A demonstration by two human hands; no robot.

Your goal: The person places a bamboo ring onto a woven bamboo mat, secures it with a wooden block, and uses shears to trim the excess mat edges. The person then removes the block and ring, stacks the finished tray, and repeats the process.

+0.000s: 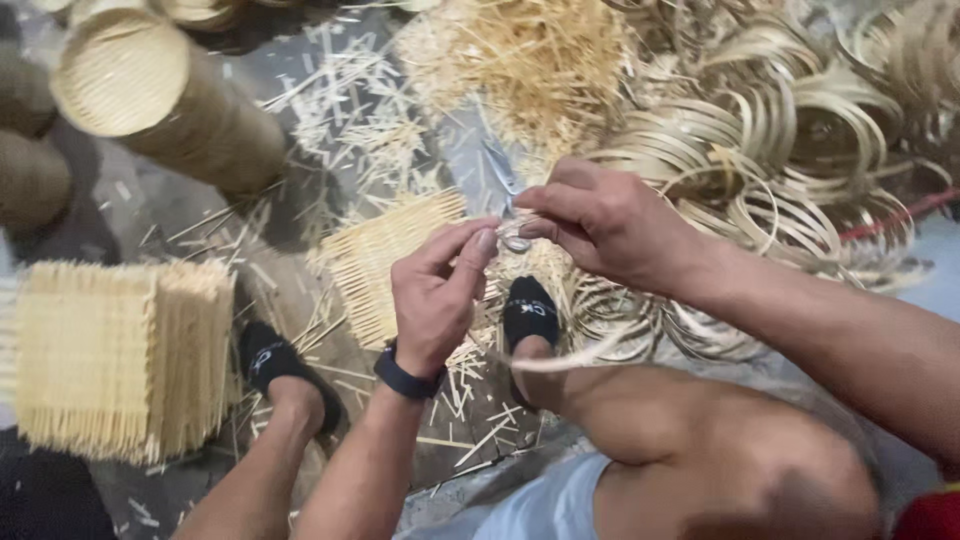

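Note:
My left hand (436, 290), with a dark band at the wrist, pinches the end of a thin pale bamboo strip (560, 360) that curves down toward my knee. My right hand (600, 222) meets it from the right and grips a pair of scissors (505, 185), whose blades point up and away. The fingertips of both hands touch just above a flat woven bamboo mat (385, 250) lying on the floor. My two feet in black socks (272, 358) rest below the hands.
A stack of square woven mats (120, 355) stands at the left. Stacked round woven baskets (160, 90) lie at the upper left. Bamboo hoops (770, 150) pile up at the right, and loose splints (530, 60) litter the floor.

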